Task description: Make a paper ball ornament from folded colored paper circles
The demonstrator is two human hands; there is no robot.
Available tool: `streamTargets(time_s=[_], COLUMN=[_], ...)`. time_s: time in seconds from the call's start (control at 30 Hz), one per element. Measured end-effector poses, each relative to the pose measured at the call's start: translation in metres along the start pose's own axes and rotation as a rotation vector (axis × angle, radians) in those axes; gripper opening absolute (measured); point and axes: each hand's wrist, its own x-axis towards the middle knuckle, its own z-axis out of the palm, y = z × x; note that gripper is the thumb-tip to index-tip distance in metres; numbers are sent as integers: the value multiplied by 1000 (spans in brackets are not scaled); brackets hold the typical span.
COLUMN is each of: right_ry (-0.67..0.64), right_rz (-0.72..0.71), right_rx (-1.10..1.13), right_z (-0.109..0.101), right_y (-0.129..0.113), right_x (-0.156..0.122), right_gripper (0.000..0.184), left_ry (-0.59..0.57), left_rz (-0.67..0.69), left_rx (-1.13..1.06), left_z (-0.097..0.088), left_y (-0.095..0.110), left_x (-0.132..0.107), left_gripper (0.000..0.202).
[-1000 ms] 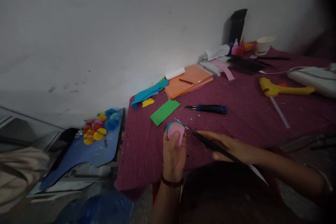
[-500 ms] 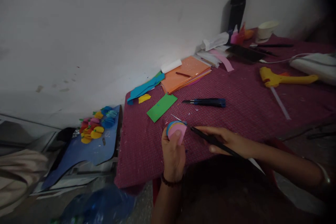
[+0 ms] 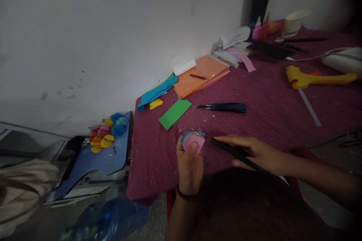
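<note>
My left hand (image 3: 190,167) pinches a small stack of rounded paper pieces (image 3: 195,141), pink on top with yellow and blue edges behind. The thumb lies across the pink face. My right hand (image 3: 256,154) is closed around a long, slim black tool (image 3: 232,150), whose exact kind I cannot make out. Its dark front end points at the stack's right side, with a small gap visible between them. Beyond the hands, a green paper strip (image 3: 175,113) and a blue-black utility knife (image 3: 226,107) with its blade out lie on the table.
The red checked tablecloth (image 3: 152,158) bears an orange paper stack (image 3: 202,73), blue paper (image 3: 158,92), a yellow glue gun (image 3: 302,79) and a white cup (image 3: 295,22). Colourful paper shapes (image 3: 106,133) sit on a blue board (image 3: 98,163) to the left.
The black tool has drawn back to the right from the paper stack; the thin metal tip seen beyond the stack before no longer sticks out there. The view has shifted slightly.
</note>
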Motion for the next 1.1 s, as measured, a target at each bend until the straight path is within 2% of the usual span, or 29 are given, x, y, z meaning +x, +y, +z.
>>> streamTargets(time_s=[0.23,0.5,0.67,0.83,0.97,1.1], right_ry=[-8,18,35,56,15,17], right_rz=[-40,-36,-93,-111,-62,-42], right_rx=[-78,-251,-244,-202,-112,-137], right_z=[-5,-6,-5,-5,-14,-32], right_y=[-2,-9,-14,-10,-6,-6], right_x=[-6,-9,-8,-9,-9,-10], right_gripper=[64,72,70,66,60,68], left_ry=[50,-56,-64,-39,-15,-83], left_rz=[-28,41,78,88,71,-17], left_rx=[50,129,157,198,158,201], left_z=[-1,-4,-5,-3,-4,-8], left_y=[-2,-13,-12,-8,-3,-1], left_x=[-2,-6,-10,-7,-3,1], left_gripper=[39,30,31,35,41,39])
